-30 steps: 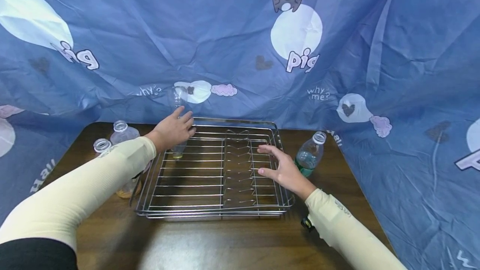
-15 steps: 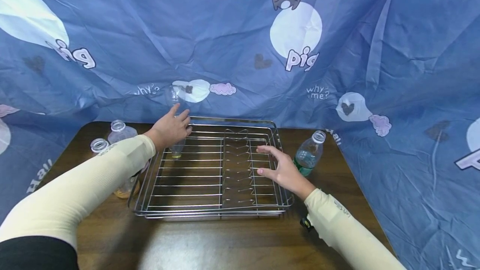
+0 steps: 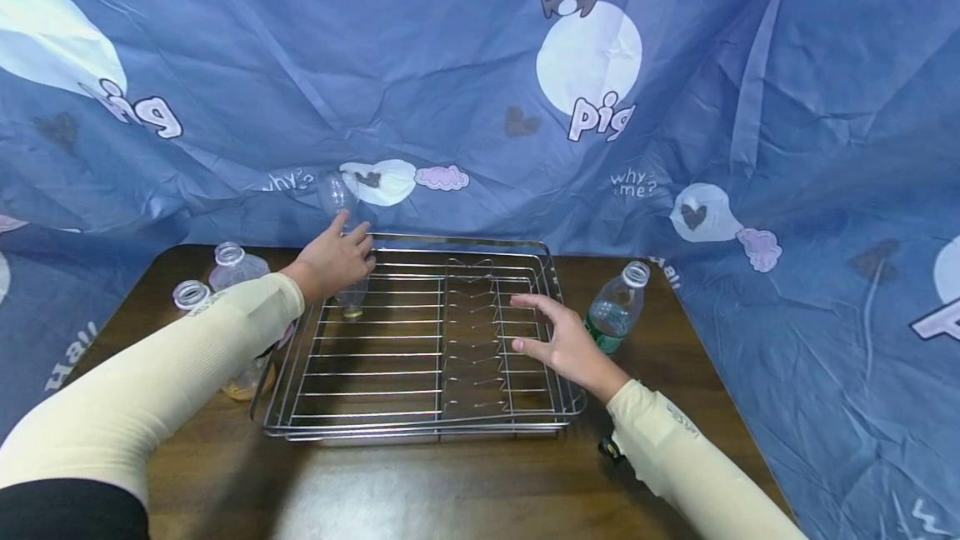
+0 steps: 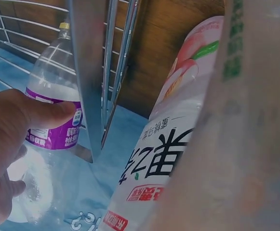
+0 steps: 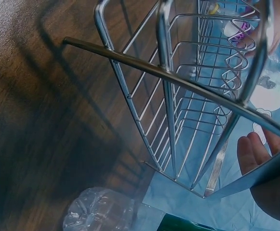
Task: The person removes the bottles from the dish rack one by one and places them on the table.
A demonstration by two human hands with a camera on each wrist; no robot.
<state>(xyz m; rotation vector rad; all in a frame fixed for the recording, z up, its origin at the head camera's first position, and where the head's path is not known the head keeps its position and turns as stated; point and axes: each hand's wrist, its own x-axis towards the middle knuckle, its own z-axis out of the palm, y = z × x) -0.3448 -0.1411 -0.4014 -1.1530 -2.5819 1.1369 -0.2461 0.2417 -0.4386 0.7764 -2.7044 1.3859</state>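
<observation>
My left hand point(image 3: 332, 263) grips a clear plastic bottle point(image 3: 349, 294) over the left part of a metal wire rack point(image 3: 438, 373). In the left wrist view this bottle has a purple label point(image 4: 58, 137), with my thumb lying across it. A small yellow cap point(image 4: 64, 26) marks its narrow end, which points down at the rack; its base is up. My right hand point(image 3: 566, 340) hovers by the rack's right rim, thumb and fingers spread, holding nothing. Whether it touches the rim I cannot tell.
Two uncapped bottles point(image 3: 238, 267) stand left of the rack, partly behind my sleeve. One bottle with a peach label point(image 4: 178, 125) is close to the left wrist. An uncapped green-label bottle point(image 3: 617, 307) stands at the right. Blue printed cloth point(image 3: 465, 65) hangs behind the table point(image 3: 420, 490).
My left hand has shifted slightly left, and the raised base of the bottle leans further left with it. My right hand stays nearly in place. The head view has turned a little.
</observation>
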